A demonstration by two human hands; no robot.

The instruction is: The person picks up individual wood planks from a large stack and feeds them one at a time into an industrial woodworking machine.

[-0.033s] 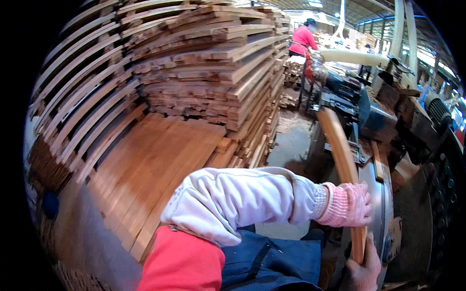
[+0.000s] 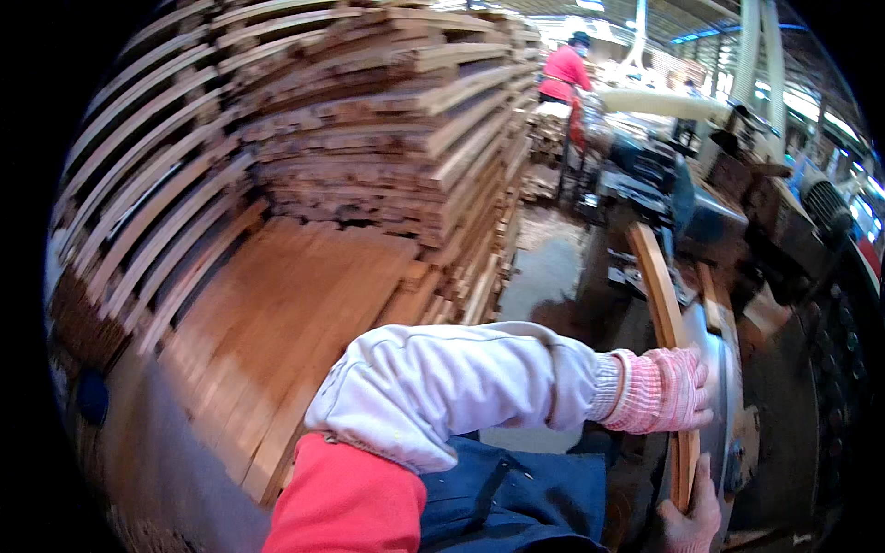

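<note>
A long, narrow wooden board [image 2: 656, 286] slants from the machine down toward my body. My left hand [image 2: 659, 389], in a pink-and-white knitted glove, is closed around its middle, with the arm in a pale sleeve cover reaching across from the left. Lower down, my right hand [image 2: 693, 523] grips the near end, thumb up along the side; part of that hand is cut off by the dark rim. Alongside the board runs a metal machine table [image 2: 714, 369], close to the left fingers.
Tall stacks of boards [image 2: 350, 138] stand ahead and left, beside a low layer of flat planks [image 2: 286, 313]. Woodworking machinery [image 2: 705, 217] with a pale hose [image 2: 664, 103] fills the right. A person in a red top [image 2: 564, 74] stands in the distance.
The board's far end has swung slightly right and down, nearer the metal table. Both hands keep their hold. The surroundings have shifted a little left in view.
</note>
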